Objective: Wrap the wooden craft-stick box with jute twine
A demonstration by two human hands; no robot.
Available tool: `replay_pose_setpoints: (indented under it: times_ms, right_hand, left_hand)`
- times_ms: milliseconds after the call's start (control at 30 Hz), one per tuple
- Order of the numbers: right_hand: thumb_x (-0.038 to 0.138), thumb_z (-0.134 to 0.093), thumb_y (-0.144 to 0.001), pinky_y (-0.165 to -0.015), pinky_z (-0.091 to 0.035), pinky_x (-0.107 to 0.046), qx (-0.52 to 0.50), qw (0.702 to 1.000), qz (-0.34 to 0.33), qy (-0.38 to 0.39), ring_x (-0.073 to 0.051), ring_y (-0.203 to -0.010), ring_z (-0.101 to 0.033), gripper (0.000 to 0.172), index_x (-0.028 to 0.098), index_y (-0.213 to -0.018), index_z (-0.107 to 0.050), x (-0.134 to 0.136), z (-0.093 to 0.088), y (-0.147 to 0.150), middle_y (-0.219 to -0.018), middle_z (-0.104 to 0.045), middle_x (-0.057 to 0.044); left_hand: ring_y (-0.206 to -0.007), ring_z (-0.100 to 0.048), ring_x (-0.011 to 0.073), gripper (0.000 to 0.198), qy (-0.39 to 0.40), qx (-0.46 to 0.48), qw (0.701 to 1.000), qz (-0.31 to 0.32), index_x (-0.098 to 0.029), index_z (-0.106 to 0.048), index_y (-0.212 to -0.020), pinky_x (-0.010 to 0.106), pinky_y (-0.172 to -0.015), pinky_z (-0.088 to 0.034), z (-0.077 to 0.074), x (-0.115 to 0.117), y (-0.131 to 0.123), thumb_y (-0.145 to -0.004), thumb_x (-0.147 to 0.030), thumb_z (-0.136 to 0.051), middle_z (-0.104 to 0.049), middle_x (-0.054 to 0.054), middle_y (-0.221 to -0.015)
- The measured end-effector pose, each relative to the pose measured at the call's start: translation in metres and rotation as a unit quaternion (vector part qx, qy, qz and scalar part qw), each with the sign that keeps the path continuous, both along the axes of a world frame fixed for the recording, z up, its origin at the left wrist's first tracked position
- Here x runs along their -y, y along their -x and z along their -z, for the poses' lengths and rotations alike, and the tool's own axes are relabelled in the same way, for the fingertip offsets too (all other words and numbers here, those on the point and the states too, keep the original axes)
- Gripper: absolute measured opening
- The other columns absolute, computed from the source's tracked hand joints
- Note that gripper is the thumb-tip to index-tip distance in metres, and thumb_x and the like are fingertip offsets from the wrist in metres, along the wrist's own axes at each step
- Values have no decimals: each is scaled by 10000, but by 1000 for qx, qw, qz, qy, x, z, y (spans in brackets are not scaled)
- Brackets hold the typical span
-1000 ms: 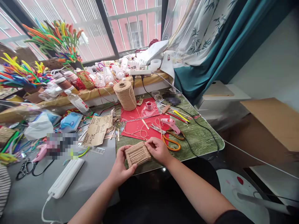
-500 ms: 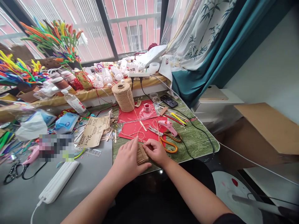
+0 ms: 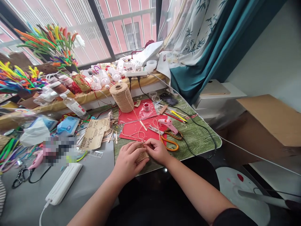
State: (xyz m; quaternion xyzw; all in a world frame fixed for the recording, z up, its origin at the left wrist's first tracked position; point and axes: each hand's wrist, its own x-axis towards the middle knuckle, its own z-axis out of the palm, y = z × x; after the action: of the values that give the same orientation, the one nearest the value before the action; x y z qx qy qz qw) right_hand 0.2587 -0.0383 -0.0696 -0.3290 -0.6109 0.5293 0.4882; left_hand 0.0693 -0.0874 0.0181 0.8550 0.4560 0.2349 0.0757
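My left hand (image 3: 129, 160) is closed around a small brown ribbed piece (image 3: 141, 157) that looks wrapped in twine; fingers lie over its top and the thumb along its near side. At the piece's right upper edge, my right hand (image 3: 158, 153) pinches thumb and forefinger together on the twine, whose end is hidden by the fingers. Loose twine (image 3: 141, 135) curls over the red sheet (image 3: 128, 131) just beyond, coming from a large spool of twine (image 3: 121, 98). Close to my right hand lie orange-handled scissors (image 3: 171, 145) and a pink glue gun (image 3: 168, 125).
Left of the hands are sandpaper (image 3: 94, 135), wood scraps and a white power strip (image 3: 63, 185). Bottles and pipe cleaners (image 3: 50, 44) crowd the windowsill. A black cable (image 3: 188, 150) crosses the green mat (image 3: 199, 138). A cardboard box (image 3: 268, 119) stands at right.
My left fingers have bent from stretched out to curled over the brown piece, covering more of it. My right hand stays pinched at its edge. The view has shifted slightly.
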Motion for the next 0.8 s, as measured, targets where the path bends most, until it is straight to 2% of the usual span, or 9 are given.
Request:
replay_pose_setpoints:
  times_ms: [67,133,233,300,433,567,700,800]
  right_hand:
    - [469,-680,-975,-605,-437,-250,1,1000,6,5,-128,-640,-546,269,203,-932,-697,1,-1,0,-770,-645,12]
    - [477,-680,-974,-598,-436,-249,5,1000,6,8,-126,-627,-539,280,201,-924,-693,1,-2,0,-755,-636,16]
    - [473,-681,-973,-630,-470,-262,8,1000,3,10,-140,-664,-575,277,201,-920,-700,1,-2,0,-781,-656,2]
    - [461,-681,-972,-654,-492,-274,13,1000,8,5,-152,-691,-598,265,204,-913,-706,1,-1,1,-805,-677,-10]
    - [445,-683,-970,-700,-531,-296,5,1000,17,1,-170,-733,-636,243,210,-922,-721,0,0,1,-830,-700,-23]
    - [463,-696,-962,-770,-565,-316,-25,999,13,17,-191,-806,-676,252,215,-924,-714,1,-2,0,-871,-718,-36]
    - [457,-709,-953,-761,-569,-315,-24,999,28,16,-191,-793,-668,247,215,-905,-705,3,-4,-1,-865,-709,-36]
    - [452,-719,-943,-709,-557,-308,-31,998,45,27,-183,-740,-648,241,215,-902,-701,3,-4,-1,-820,-693,-27]
  left_hand:
    - [-1278,-609,342,279,4,6,1000,-2,-292,-686,-1167,532,-1074,-455,1,0,0,-909,-385,-738,-676,84,-1393]
    - [-1292,-605,344,338,12,9,1000,-9,-287,-666,-1211,534,-1087,-448,1,1,-1,-903,-402,-744,-662,94,-1415]
    - [-1303,-599,399,773,29,10,998,-53,-267,-520,-1459,571,-1084,-441,3,0,-2,-798,-521,-831,-630,155,-1444]
    - [-1250,-621,440,965,37,-1,996,-80,-239,-464,-1515,601,-1051,-449,5,-2,-2,-710,-572,-881,-660,185,-1375]
    - [-1172,-653,419,831,59,-5,995,-83,-247,-529,-1433,590,-1019,-476,6,-5,0,-730,-532,-871,-695,155,-1276]
    - [-1234,-625,384,834,69,83,987,-122,-272,-481,-1451,567,-1056,-486,13,3,8,-752,-521,-862,-646,138,-1348]
    - [-1269,-604,359,865,87,195,966,-148,-277,-432,-1480,549,-1090,-484,36,16,15,-759,-467,-871,-583,139,-1407]
    - [-1284,-592,343,877,94,299,942,-122,-258,-379,-1498,541,-1115,-471,58,22,19,-781,-425,-856,-552,150,-1413]
